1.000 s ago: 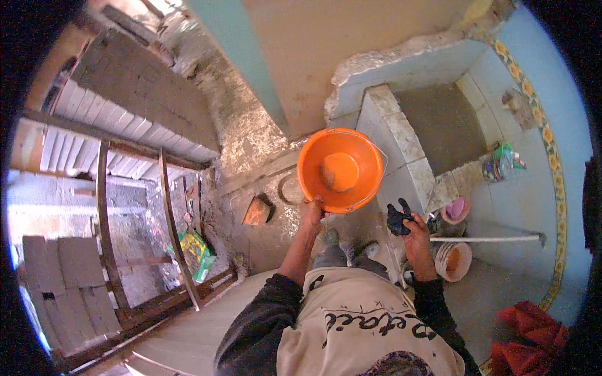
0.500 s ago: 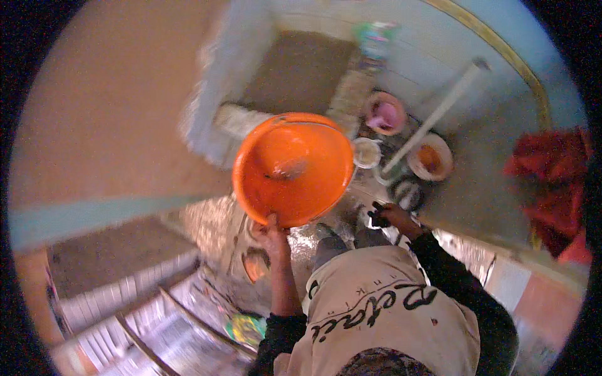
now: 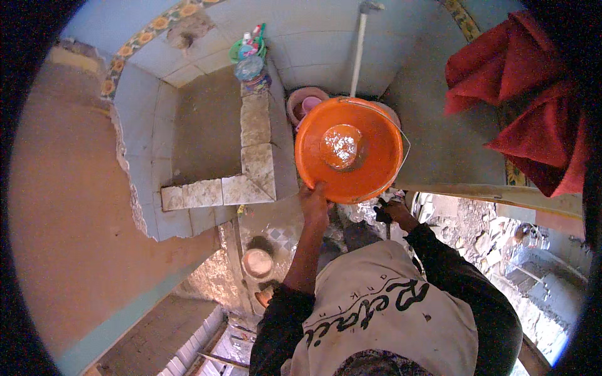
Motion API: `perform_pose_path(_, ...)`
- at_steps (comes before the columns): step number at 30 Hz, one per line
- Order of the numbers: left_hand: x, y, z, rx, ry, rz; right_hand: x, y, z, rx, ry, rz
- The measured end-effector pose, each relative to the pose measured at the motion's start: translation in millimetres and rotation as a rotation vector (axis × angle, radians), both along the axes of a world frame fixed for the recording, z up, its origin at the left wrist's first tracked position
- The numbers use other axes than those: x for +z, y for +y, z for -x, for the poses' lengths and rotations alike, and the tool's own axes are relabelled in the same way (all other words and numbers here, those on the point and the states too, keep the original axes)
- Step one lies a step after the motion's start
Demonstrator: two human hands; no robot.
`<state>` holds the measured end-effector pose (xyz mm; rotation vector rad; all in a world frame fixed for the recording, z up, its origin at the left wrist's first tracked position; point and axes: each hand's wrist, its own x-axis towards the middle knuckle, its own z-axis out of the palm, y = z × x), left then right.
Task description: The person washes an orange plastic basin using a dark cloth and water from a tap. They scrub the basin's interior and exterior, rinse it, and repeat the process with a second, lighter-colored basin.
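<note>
An orange bucket [image 3: 381,150] with a thin wire handle hangs in front of me, its mouth turned up toward the view. My left hand [image 3: 315,204] grips the near-left part of its rim, thumb over the edge. Light glints off the wet-looking round bottom of the bucket. Below and to the right of the bucket, my right hand [image 3: 397,213] is closed around a small black object [image 3: 381,212] whose kind I cannot make out. The bucket's outer side and part of the floor beneath it are hidden.
Left ahead stands a tiled basin [image 3: 256,168] with bottles [image 3: 249,50] on its corner. A pink tub [image 3: 290,108] and white pipe [image 3: 358,59] are behind the bucket. Red cloth [image 3: 501,69] hangs at right. A round tub [image 3: 258,263] sits on the floor at left.
The view has swung, so the basin now lies farther left and the red cloth nearer. The bucket, still in my left hand, now appears farther right, over the tubs by the pipe.
</note>
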<state>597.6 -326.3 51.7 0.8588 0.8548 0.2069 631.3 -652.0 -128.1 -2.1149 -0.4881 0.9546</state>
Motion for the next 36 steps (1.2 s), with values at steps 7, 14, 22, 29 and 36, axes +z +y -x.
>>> perform_pose_path(7, -63.8, -51.5, -77.7, -0.051, 0.006, -0.018, 29.0, -22.3, -4.1, -0.462, 0.394, -0.086)
perform_pose_path(14, -60.2, -79.3, -124.6, -0.131, 0.031, 0.024, 45.8, -42.2, -9.1, -0.768, 0.555, -0.182)
perform_pose_path(22, -77.7, -77.9, -164.3, -0.468, 0.143, 0.04, 57.7, -20.1, -23.4, -0.841, 0.643, -0.248)
perform_pose_path(29, -170.3, 23.1, -24.3, -0.335, 0.159, 0.135, -2.9, -12.2, -34.2, -0.701, 0.762, -0.25)
perform_pose_path(36, -185.2, 75.4, 156.8, 0.056, 0.342, 0.187, -40.5, 19.5, -76.4, -0.203, 0.896, -0.694)
